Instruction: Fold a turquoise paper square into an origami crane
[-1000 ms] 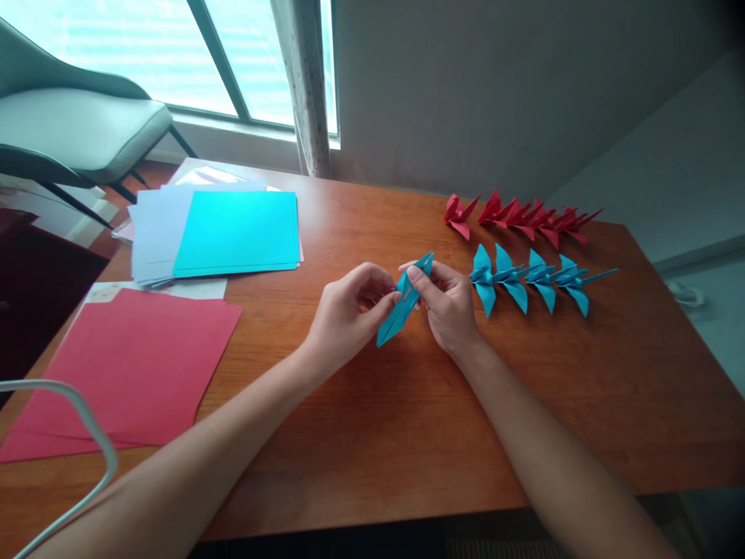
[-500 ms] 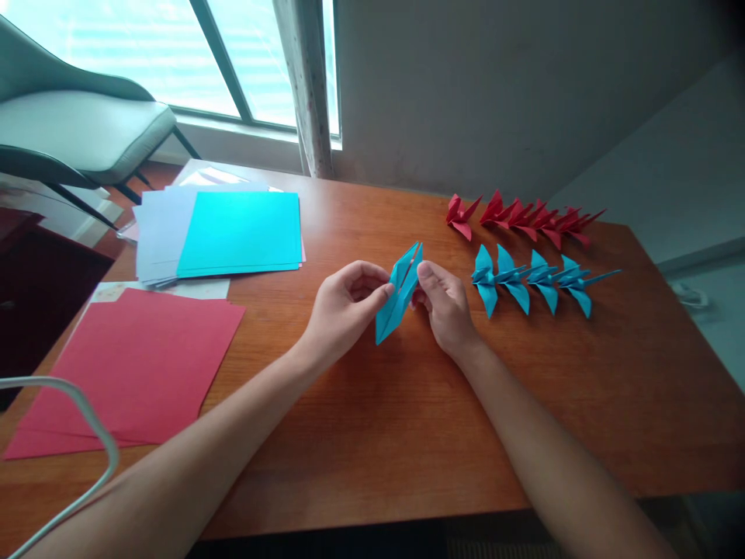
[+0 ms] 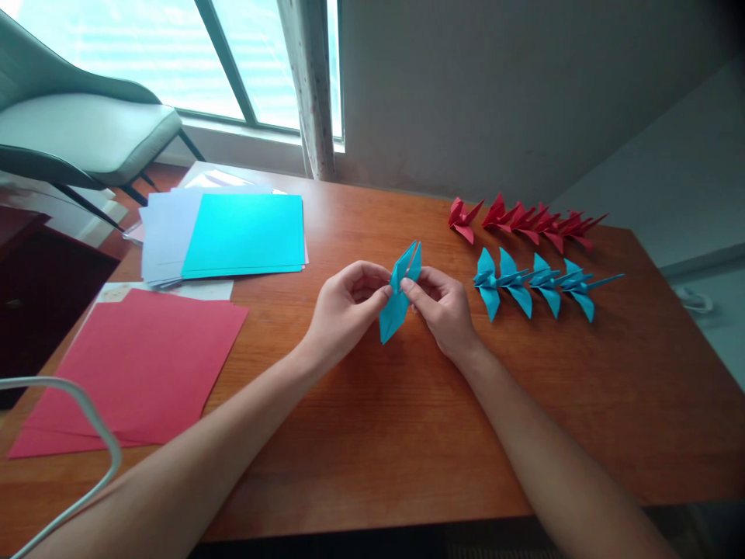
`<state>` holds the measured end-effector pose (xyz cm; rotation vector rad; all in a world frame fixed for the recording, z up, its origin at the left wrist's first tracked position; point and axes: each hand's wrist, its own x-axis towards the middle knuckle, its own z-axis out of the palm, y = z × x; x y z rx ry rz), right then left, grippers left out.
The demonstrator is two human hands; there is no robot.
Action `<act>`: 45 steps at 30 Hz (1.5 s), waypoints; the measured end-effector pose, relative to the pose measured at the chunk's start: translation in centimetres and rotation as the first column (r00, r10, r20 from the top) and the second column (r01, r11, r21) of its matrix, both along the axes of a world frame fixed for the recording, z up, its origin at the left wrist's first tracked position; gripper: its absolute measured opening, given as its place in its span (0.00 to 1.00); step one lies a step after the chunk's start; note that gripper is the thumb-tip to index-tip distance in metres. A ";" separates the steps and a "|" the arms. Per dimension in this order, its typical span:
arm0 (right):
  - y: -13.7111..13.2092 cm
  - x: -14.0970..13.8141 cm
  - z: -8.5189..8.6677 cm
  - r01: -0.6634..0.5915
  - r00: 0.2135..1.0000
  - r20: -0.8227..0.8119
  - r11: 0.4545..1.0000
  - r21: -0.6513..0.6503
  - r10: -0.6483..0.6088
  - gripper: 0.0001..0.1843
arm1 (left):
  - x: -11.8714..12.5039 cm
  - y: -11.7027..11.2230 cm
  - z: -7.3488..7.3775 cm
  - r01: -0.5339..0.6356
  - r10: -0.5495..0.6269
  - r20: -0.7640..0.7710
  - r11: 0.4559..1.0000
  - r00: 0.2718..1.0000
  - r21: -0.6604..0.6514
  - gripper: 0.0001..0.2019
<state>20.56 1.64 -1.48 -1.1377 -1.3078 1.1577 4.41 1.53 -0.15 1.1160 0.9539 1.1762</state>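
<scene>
A folded blue origami paper (image 3: 396,310), a long diamond split at its upper end, is held above the table between both hands. My left hand (image 3: 349,307) pinches its left edge with thumb and fingers. From the other side my right hand (image 3: 442,307) grips it, the thumb pressing on the front near the middle and the other fingers partly hidden behind. To the right, several blue paper cranes (image 3: 532,283) stand in a row, wings spread. Behind them runs a row of red paper cranes (image 3: 524,221).
On the left of the wooden table (image 3: 361,466) lie red paper sheets (image 3: 140,365) and, farther back, blue sheets (image 3: 247,233) over white ones (image 3: 166,233). A white cable (image 3: 96,423) curves over my left forearm. A chair (image 3: 87,132) stands beyond the table by the window.
My right thumb has moved from the paper's upper right edge down and left to its middle. The left hand keeps its hold. The view has shifted slightly.
</scene>
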 end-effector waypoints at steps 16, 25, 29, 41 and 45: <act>-0.4 -0.4 -0.4 0.095 0.988 0.112 0.992 0.082 -0.104 0.10 | -0.2 0.0 0.2 -0.119 0.124 -0.080 0.991 0.989 0.059 0.08; -0.4 -0.3 -0.8 0.146 0.942 0.268 0.966 0.212 -0.201 0.07 | 0.1 -0.4 -0.1 -0.060 0.061 -0.098 0.998 0.993 0.020 0.06; -0.8 -0.4 -0.4 0.141 0.891 0.360 0.923 0.359 -0.276 0.04 | 0.1 -0.4 -0.1 -0.021 0.023 -0.138 1.000 0.990 0.020 0.06; -1.3 -0.5 0.2 -0.074 0.757 0.543 0.779 0.623 -0.363 0.05 | 0.0 -0.7 -0.2 -0.038 0.037 -0.126 0.999 0.991 0.002 0.10; -1.4 -0.5 0.1 -0.091 0.752 0.546 0.762 0.641 -0.370 0.06 | 0.0 -0.6 -0.1 -0.033 0.026 -0.123 0.998 0.992 -0.055 0.11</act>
